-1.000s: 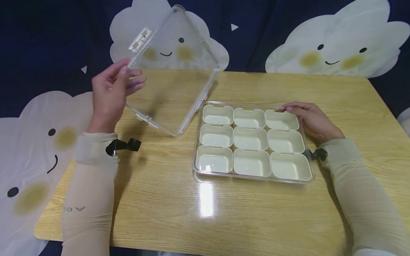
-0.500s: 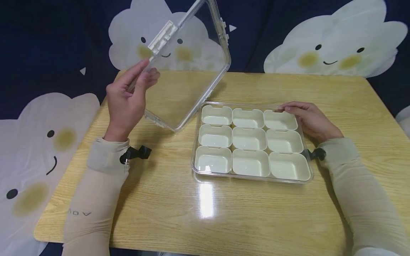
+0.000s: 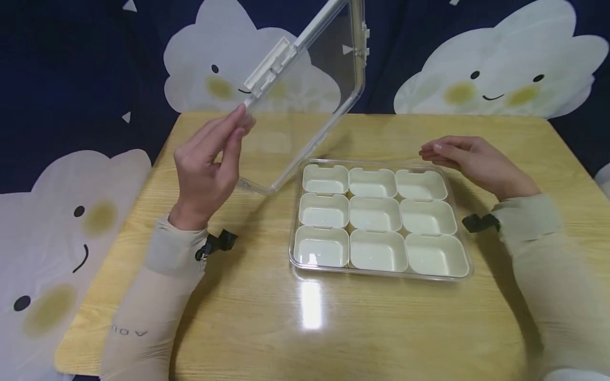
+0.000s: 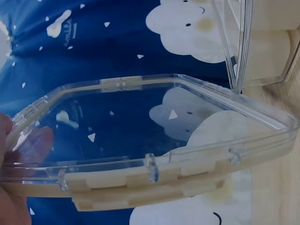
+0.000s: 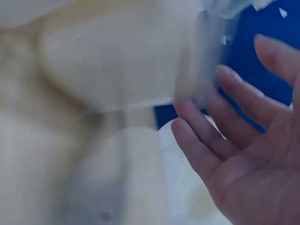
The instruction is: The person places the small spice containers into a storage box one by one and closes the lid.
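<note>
My left hand (image 3: 209, 164) pinches the edge of a clear plastic lid (image 3: 305, 106), tilted up over the back left of the table. A white latch (image 3: 270, 66) sits on its upper edge, just beyond my fingertips. The left wrist view shows the lid (image 4: 178, 173) side-on, with clips along its rim. To its right lies a clear shallow box (image 3: 381, 274) holding several cream cups (image 3: 375, 214) in rows, all without contents. The lid's lower corner reaches near the box's back left corner. My right hand (image 3: 478, 161) hovers beyond the box's back right corner, fingers extended, holding nothing.
Everything rests on a light wooden table (image 3: 248, 317) that reflects a bright light spot in front of the box. Behind it hangs a dark blue cloth (image 3: 86, 63) with smiling white clouds. Black camera mounts (image 3: 216, 243) stick out from both wrists.
My left hand has moved right with the lid, raising it and turning it more edge-on. My right hand has let go of the box's back right corner and lifted away.
</note>
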Demonstrator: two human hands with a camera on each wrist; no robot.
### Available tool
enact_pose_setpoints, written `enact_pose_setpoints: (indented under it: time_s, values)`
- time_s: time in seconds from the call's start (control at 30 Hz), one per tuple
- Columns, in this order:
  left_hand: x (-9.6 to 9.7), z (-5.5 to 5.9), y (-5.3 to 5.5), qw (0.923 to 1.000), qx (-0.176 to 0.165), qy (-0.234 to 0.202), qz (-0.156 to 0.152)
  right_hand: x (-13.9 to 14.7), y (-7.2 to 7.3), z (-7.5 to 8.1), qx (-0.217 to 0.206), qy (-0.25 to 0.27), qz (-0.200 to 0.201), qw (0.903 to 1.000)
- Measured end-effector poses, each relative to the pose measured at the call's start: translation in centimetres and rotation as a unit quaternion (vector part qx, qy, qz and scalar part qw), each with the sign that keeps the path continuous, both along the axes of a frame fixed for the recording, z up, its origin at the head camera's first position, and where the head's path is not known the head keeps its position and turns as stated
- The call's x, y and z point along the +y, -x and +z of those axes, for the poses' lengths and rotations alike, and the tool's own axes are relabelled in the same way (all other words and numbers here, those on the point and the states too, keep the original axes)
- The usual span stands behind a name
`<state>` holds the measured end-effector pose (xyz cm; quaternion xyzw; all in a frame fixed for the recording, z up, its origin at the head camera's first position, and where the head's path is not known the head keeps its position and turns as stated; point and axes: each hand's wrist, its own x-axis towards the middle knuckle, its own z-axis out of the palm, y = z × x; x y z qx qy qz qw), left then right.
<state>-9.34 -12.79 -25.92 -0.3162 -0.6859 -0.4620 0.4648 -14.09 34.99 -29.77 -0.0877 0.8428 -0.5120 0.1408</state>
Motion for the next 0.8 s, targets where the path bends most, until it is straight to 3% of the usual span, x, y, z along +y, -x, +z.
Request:
enact_pose_setpoints:
  time_s: [0.07,0.17,0.37,0.43,0.6,0.73,0.8]
  values:
    - [0.2,0.1,-0.2,0.9997,0.023,0.006,0.009,-0.4,0.1,1.5,0.007,0.005,0.011,0.9999]
    - [0.6,0.2,-0.3,0.9986,0.049,0.009,0.016,-1.9,0.2,4.0,-0.006,0.062,0.034,0.9975]
    - [1.5,0.3,-0.7,0.9909,0.113,0.041,0.061,-6.1,0.5,8.1,-0.048,0.167,0.062,0.9829]
    - [1.8,0.3,-0.9,0.9856,0.141,0.066,0.066,-7.3,0.7,8.8,-0.067,0.232,0.054,0.9689]
    - [2.9,0.5,-1.7,0.9646,0.205,0.163,0.036,-8.4,1.2,9.4,-0.122,0.385,0.019,0.9146]
    - [3.7,0.6,-2.3,0.9404,0.257,0.222,0.013,-7.9,1.6,9.1,-0.156,0.431,-0.024,0.8884]
    - [4.1,0.5,-2.5,0.9281,0.281,0.244,0.010,-7.3,1.7,8.8,-0.164,0.442,-0.031,0.8812]
